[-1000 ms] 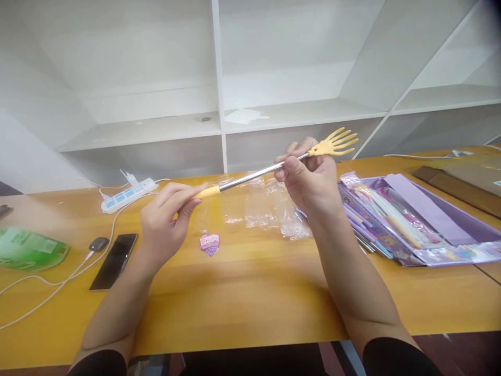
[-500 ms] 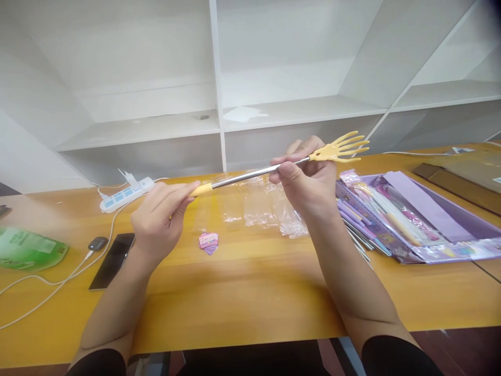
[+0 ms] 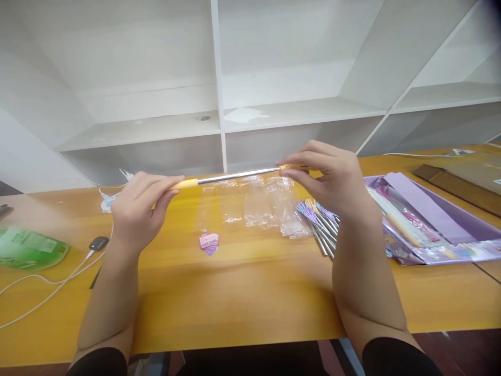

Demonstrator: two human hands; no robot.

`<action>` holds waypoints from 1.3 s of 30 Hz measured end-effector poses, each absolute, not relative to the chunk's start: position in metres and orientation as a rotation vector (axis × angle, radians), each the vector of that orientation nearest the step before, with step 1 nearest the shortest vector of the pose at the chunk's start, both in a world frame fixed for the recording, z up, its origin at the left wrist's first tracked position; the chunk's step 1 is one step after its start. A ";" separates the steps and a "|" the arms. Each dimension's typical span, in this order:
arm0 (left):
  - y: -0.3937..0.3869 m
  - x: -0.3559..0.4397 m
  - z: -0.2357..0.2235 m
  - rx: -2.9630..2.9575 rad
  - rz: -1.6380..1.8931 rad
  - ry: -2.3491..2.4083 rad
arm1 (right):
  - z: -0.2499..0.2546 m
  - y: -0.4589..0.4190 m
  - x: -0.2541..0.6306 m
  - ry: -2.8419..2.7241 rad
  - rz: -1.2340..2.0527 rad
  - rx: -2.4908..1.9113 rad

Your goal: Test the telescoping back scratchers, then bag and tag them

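The left hand (image 3: pixel 136 211) pinches the yellow handle of a scratcher (image 3: pixel 239 176) between thumb and fingers. The right hand (image 3: pixel 333 176) grips the other end, where yellow plastic meets the steel rod; its fingers hide most of that end. The scratcher is in the air above the table (image 3: pixel 242 297), nearly level, its right end slightly higher, with the rod bare between the 2 hands.

Behind and below it, clear bags (image 3: pixel 259 206) lie side by side on the table, and a small fan of pink and purple cards (image 3: pixel 209 241) lies just in front of them. Beside the right forearm is a pile (image 3: pixel 324 232) of scratchers with purple, blue and yellow heads, partly hidden by the arm. Right of that stands an open purple box (image 3: pixel 483 222) with wrapped packs (image 3: pixel 407 227) in it. A green packet (image 3: pixel 33 248) lies at far left.
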State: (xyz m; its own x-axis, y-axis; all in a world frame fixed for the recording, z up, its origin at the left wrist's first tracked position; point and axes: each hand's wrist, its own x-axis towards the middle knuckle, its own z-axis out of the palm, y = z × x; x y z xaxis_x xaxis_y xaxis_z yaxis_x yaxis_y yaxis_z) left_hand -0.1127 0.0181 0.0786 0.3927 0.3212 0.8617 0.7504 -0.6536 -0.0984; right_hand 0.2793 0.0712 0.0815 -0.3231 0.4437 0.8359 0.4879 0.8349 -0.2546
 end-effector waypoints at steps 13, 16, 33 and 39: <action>0.021 -0.114 0.072 -2.158 -1.137 -0.822 | 0.079 0.073 0.269 -1.967 0.014 -0.543; 0.021 -0.114 0.070 -2.169 -1.163 -0.823 | 0.079 0.072 0.268 -1.950 0.026 -0.521; 0.020 -0.095 0.066 -2.188 -1.160 -0.832 | 0.076 0.065 0.248 -1.988 0.014 -0.493; 0.022 -0.087 0.061 -2.199 -1.168 -0.916 | 0.072 0.066 0.244 -1.992 0.005 -0.496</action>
